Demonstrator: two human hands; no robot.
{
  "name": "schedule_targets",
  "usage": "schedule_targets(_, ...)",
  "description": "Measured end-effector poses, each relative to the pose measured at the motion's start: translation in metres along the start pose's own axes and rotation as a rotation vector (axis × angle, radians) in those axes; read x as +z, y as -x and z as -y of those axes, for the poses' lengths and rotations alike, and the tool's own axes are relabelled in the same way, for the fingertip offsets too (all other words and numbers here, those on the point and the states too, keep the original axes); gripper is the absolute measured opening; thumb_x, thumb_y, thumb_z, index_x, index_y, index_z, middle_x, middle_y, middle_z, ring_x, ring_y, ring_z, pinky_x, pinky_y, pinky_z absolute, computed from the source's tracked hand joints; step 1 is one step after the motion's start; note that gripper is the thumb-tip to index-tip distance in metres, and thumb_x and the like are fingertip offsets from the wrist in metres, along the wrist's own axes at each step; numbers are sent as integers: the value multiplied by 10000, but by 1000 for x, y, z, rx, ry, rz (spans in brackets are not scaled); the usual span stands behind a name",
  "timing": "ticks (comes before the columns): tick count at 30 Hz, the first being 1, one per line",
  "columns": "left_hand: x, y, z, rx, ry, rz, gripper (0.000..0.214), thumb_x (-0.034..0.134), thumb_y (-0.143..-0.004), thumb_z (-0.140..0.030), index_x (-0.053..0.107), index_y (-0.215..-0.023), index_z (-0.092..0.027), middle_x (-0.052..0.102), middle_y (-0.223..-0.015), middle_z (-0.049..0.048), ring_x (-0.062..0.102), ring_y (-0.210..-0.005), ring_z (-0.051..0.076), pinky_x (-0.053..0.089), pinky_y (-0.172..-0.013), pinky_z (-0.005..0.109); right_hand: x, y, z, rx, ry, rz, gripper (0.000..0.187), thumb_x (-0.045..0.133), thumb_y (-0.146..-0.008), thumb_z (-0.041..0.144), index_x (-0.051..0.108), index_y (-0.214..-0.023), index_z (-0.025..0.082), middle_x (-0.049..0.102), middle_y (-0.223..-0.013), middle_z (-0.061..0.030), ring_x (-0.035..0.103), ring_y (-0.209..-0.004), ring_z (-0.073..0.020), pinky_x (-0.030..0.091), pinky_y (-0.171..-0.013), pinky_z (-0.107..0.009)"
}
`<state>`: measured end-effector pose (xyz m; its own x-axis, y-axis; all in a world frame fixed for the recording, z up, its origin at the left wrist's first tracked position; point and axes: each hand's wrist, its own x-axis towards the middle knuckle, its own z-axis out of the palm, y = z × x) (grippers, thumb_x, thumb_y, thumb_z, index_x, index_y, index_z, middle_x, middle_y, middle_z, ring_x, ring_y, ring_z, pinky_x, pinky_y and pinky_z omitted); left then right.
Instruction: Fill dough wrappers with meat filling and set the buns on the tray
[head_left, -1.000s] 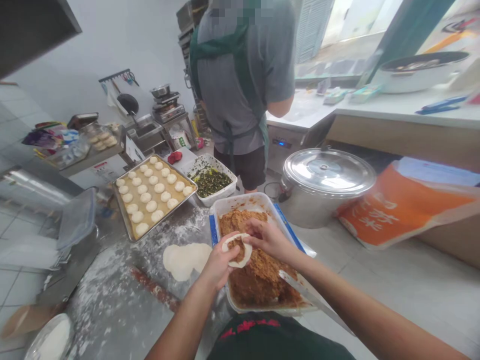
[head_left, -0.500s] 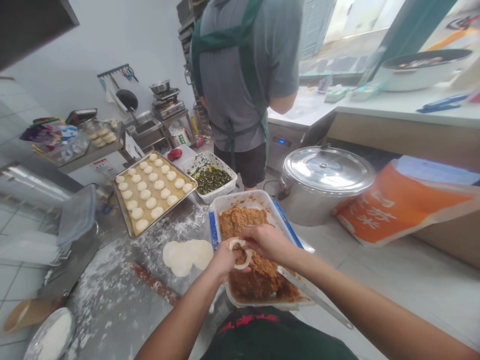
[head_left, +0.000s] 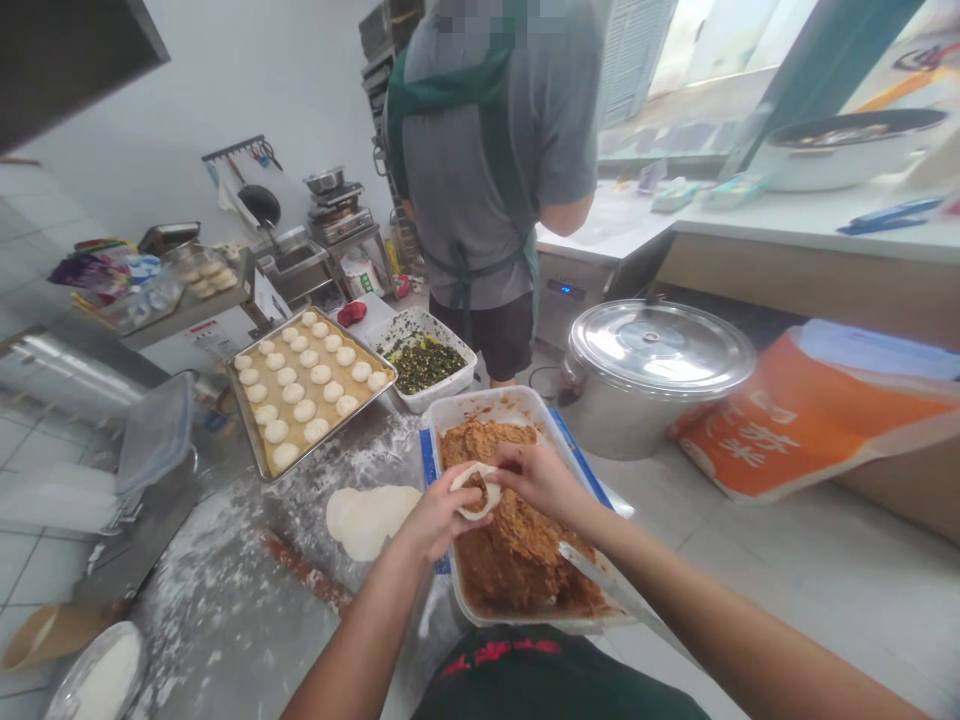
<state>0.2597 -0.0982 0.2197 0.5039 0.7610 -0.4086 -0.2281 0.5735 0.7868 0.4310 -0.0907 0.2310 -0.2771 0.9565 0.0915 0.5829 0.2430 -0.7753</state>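
Note:
My left hand [head_left: 439, 518] cradles a dough wrapper [head_left: 489, 497] with brown filling showing in its middle. The thumb and fingers of my right hand [head_left: 536, 480] pinch the wrapper's right edge. Both hands are over a plastic tub [head_left: 459, 590] of reddish-brown filling [head_left: 525, 570]. A metal spatula [head_left: 600, 575] leans in the tub, its handle partly behind my right forearm. Left of the tub, flat dough rounds [head_left: 364, 520] overlap on the floured table [head_left: 247, 590]. A rolling pin [head_left: 304, 570] lies nearby.
A tray [head_left: 259, 455] of several white buns and a tub of chopped greens [head_left: 424, 365] stand farther back. A bowl of flour [head_left: 101, 680] sits at lower left. To the right are a lidded steel pot [head_left: 652, 370] and an orange bag [head_left: 802, 420]. A person [head_left: 480, 170] stands ahead, facing away.
The wrapper's rim has been drawn up closer round the filling, and its opening looks smaller. Both hands have shifted slightly and stay on the wrapper. The view has tilted a little.

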Motion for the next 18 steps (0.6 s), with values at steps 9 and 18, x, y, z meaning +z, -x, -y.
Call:
schedule_targets(9, 11, -1, 19, 148, 5, -227, 435, 608, -665, -160, 503, -1081, -227, 535, -1086, 61, 544, -917, 179, 484, -779, 353, 0, 4, 4, -87, 22, 92, 159, 474, -813, 263, 589, -847, 159, 612, -748, -23, 534, -667, -126, 358, -600, -223)
schedule_targets(18, 12, -7, 21, 12, -278, -181, 299, 509, -673, -144, 519, -967, -198, 595, -877, 35, 576, -748, 157, 502, -681, 347, 2, 7, 16, -74, 521, 141, 135, 490, -758, 188, 536, -882, 156, 613, -704, -42, 560, -641, -154, 277, -524, -236)
